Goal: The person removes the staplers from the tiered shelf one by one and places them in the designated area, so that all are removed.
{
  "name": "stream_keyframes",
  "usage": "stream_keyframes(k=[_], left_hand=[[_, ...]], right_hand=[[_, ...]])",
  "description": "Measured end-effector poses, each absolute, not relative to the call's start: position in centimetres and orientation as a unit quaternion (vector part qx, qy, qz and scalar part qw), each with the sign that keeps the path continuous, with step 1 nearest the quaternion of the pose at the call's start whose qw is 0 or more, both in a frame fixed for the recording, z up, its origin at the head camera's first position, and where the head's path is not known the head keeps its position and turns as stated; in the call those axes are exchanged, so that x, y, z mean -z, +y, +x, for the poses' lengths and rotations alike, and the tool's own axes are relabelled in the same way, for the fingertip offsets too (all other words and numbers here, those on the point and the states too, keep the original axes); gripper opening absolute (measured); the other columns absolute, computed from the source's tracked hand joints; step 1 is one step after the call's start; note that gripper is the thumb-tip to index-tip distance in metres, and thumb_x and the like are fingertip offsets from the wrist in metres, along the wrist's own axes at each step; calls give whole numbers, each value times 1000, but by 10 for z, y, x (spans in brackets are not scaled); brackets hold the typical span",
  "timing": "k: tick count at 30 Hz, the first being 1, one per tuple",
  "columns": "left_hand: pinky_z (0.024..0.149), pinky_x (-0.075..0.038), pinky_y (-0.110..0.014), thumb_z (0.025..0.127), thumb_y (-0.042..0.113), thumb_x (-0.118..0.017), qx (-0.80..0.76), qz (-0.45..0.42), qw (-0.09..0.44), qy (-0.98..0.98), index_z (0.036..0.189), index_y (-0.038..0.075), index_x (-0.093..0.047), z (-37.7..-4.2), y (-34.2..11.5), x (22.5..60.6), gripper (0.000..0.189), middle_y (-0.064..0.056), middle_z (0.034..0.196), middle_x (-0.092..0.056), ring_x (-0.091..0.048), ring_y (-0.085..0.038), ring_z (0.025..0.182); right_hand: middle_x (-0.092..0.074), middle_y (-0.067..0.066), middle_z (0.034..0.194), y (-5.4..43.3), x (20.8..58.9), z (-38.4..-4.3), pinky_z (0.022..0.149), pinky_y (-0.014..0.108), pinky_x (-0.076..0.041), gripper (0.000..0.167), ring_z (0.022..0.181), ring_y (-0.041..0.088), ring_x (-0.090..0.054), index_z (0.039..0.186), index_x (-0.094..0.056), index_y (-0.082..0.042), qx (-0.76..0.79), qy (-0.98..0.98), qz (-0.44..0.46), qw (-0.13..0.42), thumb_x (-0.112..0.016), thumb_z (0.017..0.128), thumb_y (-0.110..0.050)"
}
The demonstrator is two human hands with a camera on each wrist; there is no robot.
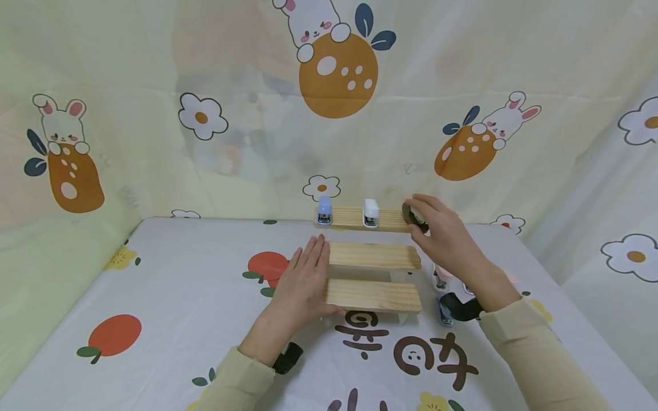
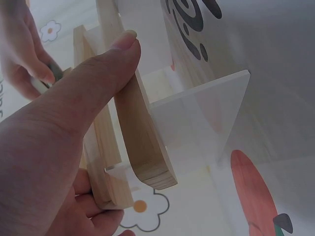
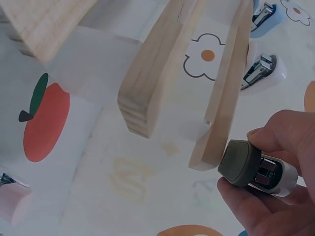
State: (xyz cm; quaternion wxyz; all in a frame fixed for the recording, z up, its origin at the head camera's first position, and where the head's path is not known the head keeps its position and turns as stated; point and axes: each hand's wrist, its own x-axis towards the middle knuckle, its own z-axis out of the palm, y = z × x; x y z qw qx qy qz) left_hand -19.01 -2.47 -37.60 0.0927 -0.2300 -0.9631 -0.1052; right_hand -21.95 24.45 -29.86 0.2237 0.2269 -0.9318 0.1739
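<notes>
A stepped display rack has pale wooden planks (image 1: pixel 374 295) on translucent white supports (image 2: pixel 202 110). My left hand (image 1: pixel 303 279) grips its left end. In the left wrist view the thumb (image 2: pixel 106 69) lies along one plank and the fingertips curl at the end of another. My right hand (image 1: pixel 444 234) pinches a dark green and white mini stapler (image 3: pixel 241 164) at the right end of the top plank (image 1: pixel 346 217). On that same plank a blue mini stapler (image 1: pixel 324 210) stands at the left end, and a white one (image 1: pixel 370 213) near the middle.
More small staplers, among them a blue one (image 1: pixel 445 313) and a pink one (image 3: pixel 15 199), stand on the table right of the rack, partly hidden by my right wrist. A patterned cloth (image 1: pixel 169 285) covers the table, and a printed curtain (image 1: pixel 247 154) hangs behind.
</notes>
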Motion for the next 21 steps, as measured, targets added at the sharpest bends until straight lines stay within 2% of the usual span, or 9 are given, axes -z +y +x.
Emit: stream_keyframes(k=[21], left_hand=[[126,-22,-45,56,61,-90,105,-233,93,-962,155,-2,-23,-189,-25,375,135,-16,165,-22,-21,-29,153]], right_hand=[[-52,25,139,262,302,-198,89,56,-56,47,119,42,-57,130,-57,5,-175,-924,219,259,-68,84,5]])
